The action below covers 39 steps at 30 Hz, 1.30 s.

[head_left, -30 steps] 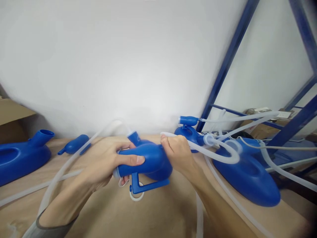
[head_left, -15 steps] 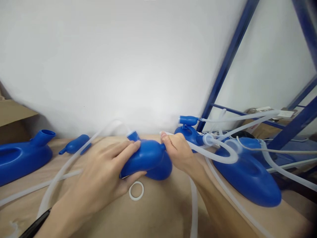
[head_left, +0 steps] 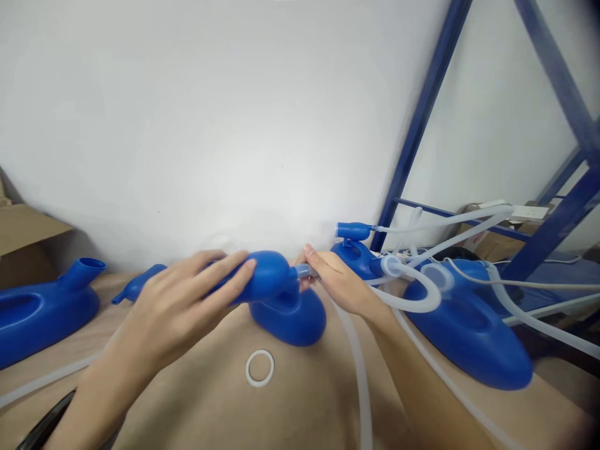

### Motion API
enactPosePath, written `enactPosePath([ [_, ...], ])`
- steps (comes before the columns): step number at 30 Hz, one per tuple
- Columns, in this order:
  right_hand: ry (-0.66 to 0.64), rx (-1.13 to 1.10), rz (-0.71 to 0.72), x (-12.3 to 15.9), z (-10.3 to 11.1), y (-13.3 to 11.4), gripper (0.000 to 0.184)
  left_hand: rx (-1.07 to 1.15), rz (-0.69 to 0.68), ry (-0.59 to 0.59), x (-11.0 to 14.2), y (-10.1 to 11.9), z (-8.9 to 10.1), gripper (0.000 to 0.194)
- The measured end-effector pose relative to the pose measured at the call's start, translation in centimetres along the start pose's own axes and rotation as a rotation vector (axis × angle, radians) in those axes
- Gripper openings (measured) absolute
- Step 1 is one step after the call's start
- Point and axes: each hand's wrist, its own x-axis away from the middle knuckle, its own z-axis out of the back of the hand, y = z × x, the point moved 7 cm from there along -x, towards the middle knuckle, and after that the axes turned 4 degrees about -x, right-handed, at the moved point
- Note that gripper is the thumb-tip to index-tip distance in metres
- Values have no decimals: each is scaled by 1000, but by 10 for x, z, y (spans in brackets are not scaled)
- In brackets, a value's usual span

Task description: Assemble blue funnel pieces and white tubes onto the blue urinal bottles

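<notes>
My left hand (head_left: 187,300) is wrapped over a blue plastic bulb (head_left: 262,275), holding it just above a second blue rounded part (head_left: 290,319) that rests on the tan table (head_left: 210,400). My right hand (head_left: 335,281) pinches the end of a clear tube (head_left: 356,369) at the bulb's grey nozzle (head_left: 302,270). The tube runs down toward me over the table. A white ring (head_left: 259,367) lies flat on the table in front of the blue parts.
A large blue vessel (head_left: 469,325) with looped clear tubing (head_left: 422,294) lies to the right, another blue vessel (head_left: 42,306) to the left. A blue metal rack (head_left: 422,119) stands at right, a cardboard box (head_left: 23,234) at far left, a white wall behind.
My left hand turned the bulb and lifted it slightly, its nozzle now facing right. My right hand brought the tube end up to that nozzle. The white ring now lies uncovered on the table.
</notes>
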Motion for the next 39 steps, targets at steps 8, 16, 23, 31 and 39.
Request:
enactPosePath([
  [8, 34, -218, 95, -3, 27, 2, 37, 62, 223, 60, 10, -35, 11, 43],
  [16, -3, -516, 91, -6, 9, 5, 35, 130, 240, 43, 10, -33, 4, 48],
  [23, 89, -436, 176, -5, 10, -1, 26, 150, 209, 52, 7, -30, -4, 61],
  [31, 20, -284, 233, 0, 6, -6, 38, 206, 214, 52, 9, -28, -11, 59],
  [39, -4, -385, 160, -2, 7, 1, 35, 188, 245, 56, 6, -30, -6, 58],
])
